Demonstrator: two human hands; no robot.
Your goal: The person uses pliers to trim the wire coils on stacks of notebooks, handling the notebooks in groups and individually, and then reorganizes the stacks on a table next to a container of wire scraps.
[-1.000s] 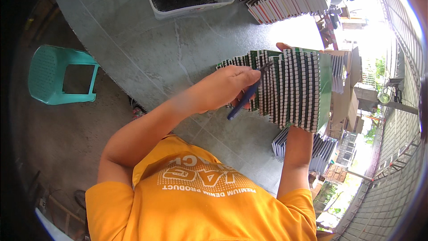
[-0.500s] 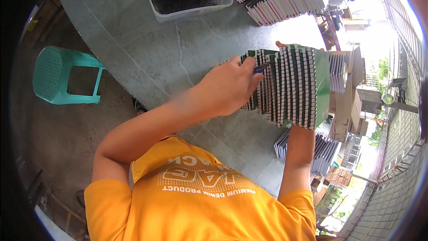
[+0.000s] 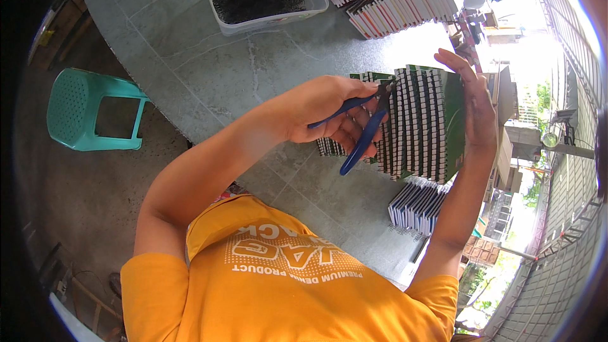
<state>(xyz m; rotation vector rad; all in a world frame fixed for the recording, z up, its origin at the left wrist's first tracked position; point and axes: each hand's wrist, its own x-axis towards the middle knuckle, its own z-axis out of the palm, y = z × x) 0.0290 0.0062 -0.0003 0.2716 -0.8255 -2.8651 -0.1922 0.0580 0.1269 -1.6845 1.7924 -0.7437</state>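
A row of spiral-bound notebooks [image 3: 418,126] with green covers stands on the table before me, its black-and-white coil edges turned up toward me. My left hand [image 3: 329,104] holds a pair of pliers [image 3: 362,144] with blue handles spread apart. The dark jaws of the pliers sit at the coils near the row's far edge, partly hidden by the hand. My right hand [image 3: 479,104] lies along the right end of the row, fingers stretched out, beside the last green cover.
Beyond the row, a clear plastic tub [image 3: 269,22] holds a heap of small black pieces. Bound books [image 3: 405,12] stand at the far right. More notebooks [image 3: 415,206] rest near my right forearm. A teal stool [image 3: 95,107] is on the floor at left.
My right hand has come out from behind the notebooks to their right end. The pliers' handles, earlier mostly hidden in my left fist, are now spread, and that hand's fingers have loosened.
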